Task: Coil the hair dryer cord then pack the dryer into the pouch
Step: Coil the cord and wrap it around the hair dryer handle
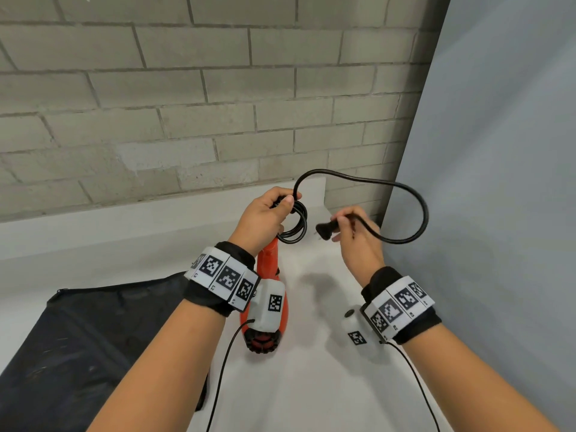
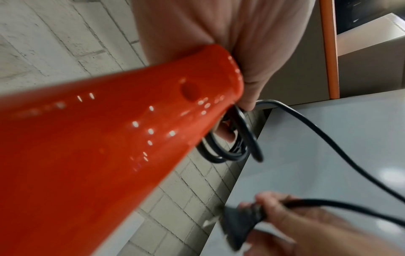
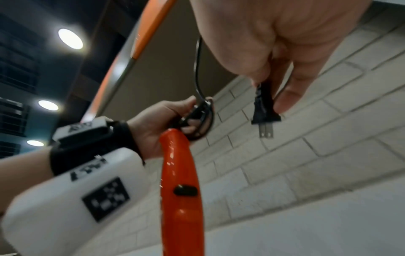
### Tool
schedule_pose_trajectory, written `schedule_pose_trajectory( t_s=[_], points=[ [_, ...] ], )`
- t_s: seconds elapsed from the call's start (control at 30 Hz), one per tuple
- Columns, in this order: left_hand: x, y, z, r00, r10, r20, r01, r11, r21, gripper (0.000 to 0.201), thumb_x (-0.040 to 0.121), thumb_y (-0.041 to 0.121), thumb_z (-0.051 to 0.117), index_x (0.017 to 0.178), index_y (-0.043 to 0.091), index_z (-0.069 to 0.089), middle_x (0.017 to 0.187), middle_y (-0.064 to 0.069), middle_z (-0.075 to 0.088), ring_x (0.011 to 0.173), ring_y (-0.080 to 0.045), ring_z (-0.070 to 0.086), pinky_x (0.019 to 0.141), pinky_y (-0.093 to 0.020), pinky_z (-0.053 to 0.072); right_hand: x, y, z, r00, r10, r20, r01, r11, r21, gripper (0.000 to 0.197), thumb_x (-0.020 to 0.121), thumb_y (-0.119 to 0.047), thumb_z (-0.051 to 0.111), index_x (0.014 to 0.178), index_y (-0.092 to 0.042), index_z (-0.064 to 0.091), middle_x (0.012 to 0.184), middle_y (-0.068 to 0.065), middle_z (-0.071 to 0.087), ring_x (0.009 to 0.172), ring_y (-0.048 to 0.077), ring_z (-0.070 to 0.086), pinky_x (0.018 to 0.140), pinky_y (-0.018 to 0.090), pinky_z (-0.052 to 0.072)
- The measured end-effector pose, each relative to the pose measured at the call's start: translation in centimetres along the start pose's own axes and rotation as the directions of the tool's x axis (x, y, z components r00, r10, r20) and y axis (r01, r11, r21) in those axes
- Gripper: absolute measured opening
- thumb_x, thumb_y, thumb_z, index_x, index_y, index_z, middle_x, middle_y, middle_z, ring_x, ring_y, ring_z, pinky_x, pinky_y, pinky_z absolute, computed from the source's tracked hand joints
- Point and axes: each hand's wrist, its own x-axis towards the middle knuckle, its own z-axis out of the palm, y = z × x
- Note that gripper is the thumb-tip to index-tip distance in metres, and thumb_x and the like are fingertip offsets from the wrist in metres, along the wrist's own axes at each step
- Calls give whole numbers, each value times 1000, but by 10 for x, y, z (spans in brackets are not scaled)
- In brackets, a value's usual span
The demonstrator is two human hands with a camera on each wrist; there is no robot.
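An orange hair dryer [image 1: 267, 269] hangs handle-up over the white table, its black grille [image 1: 262, 342] pointing toward me. My left hand [image 1: 265, 218] grips several small loops of the black cord [image 1: 294, 227] at the handle's end [image 2: 219, 90]. From there the cord [image 1: 414, 201] swings out in one wide loop to the right and back. My right hand [image 1: 358, 232] pinches the black plug [image 1: 325, 229] just behind its two metal prongs [image 3: 266, 130]. The dark pouch [image 1: 78, 344] lies flat on the table at the lower left, under my left forearm.
A grey brick wall [image 1: 187, 104] stands behind the table, with a low white ledge [image 1: 124, 219] along its foot. A pale grey panel [image 1: 498, 182] closes off the right side. Thin black wires [image 1: 218, 378] trail from both wrist cameras.
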Motion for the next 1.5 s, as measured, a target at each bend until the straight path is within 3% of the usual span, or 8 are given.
schedule_pose_trajectory(
  t_s=[0.33, 0.7, 0.8, 0.97, 1.1, 1.2, 1.3, 1.5],
  points=[
    [3, 0, 7, 1000, -19, -8, 19, 1000, 3, 20, 96, 24, 36, 88, 23, 54, 74, 6, 53, 57, -5, 44, 55, -19, 38, -20, -34, 17, 982, -188, -5, 186, 971, 150, 22, 86, -15, 49, 81, -36, 53, 84, -10, 60, 76, 13, 65, 69, 22, 55],
    [-2, 6, 8, 996, -13, 89, 15, 999, -31, 21, 96, 24, 38, 89, 25, 58, 83, 3, 59, 72, -8, 53, 63, -23, 40, -17, -33, 28, 930, -361, 72, 368, 906, -210, 16, 81, -3, 59, 76, -9, 46, 75, 4, 46, 69, 8, 42, 64, 13, 34],
    [-4, 7, 13, 990, -14, 143, 17, 1000, -20, 22, 95, 21, 39, 101, 13, 59, 90, -7, 58, 76, -9, 53, 65, -21, 40, -7, -28, 38, 970, -243, 10, 241, 955, -170, 25, 76, 9, 51, 94, -6, 43, 89, 3, 44, 75, 2, 42, 64, 11, 36],
    [-2, 9, 12, 988, -1, 153, 11, 998, -64, 22, 96, 16, 36, 101, 16, 57, 73, -2, 47, 52, -4, 40, 47, -12, 35, 0, -28, 33, 944, -108, 312, 134, 989, -62, 35, 88, 2, 41, 122, -3, 39, 77, -9, 56, 71, 7, 56, 68, 24, 48],
    [-2, 8, 9, 988, 24, 151, -8, 994, -106, 27, 97, 16, 34, 94, 31, 57, 69, 1, 39, 51, -12, 27, 47, -17, 27, -11, -3, 15, 904, 40, 426, 9, 994, -113, 16, 93, -24, 46, 94, -11, 55, 63, 1, 48, 51, 6, 43, 49, 17, 36],
    [1, 7, 5, 993, -3, 114, 16, 993, -115, 28, 97, 19, 33, 88, 29, 58, 69, 3, 39, 47, -8, 28, 49, -18, 28, -15, 27, -1, 769, 435, 468, -213, 865, -454, 28, 97, -26, 34, 83, -16, 56, 68, -1, 47, 52, 7, 40, 42, 13, 34],
    [4, 5, 1, 991, -41, 128, 57, 990, -125, 30, 98, 20, 31, 85, 27, 58, 73, 2, 46, 41, -3, 32, 46, -14, 31, -18, 51, -12, 631, 619, 467, -56, 637, -769, 28, 96, -13, 33, 103, -8, 60, 104, 13, 55, 77, 21, 52, 54, 8, 46],
    [2, 5, 3, 990, -22, 136, 39, 991, -126, 28, 97, 18, 34, 85, 25, 59, 70, 7, 47, 44, -5, 30, 48, -17, 29, -19, 41, -4, 781, 467, 416, -161, 793, -587, 50, 92, -15, 47, 139, -25, 31, 130, 11, 50, 94, 23, 56, 72, 25, 47]
  ],
)
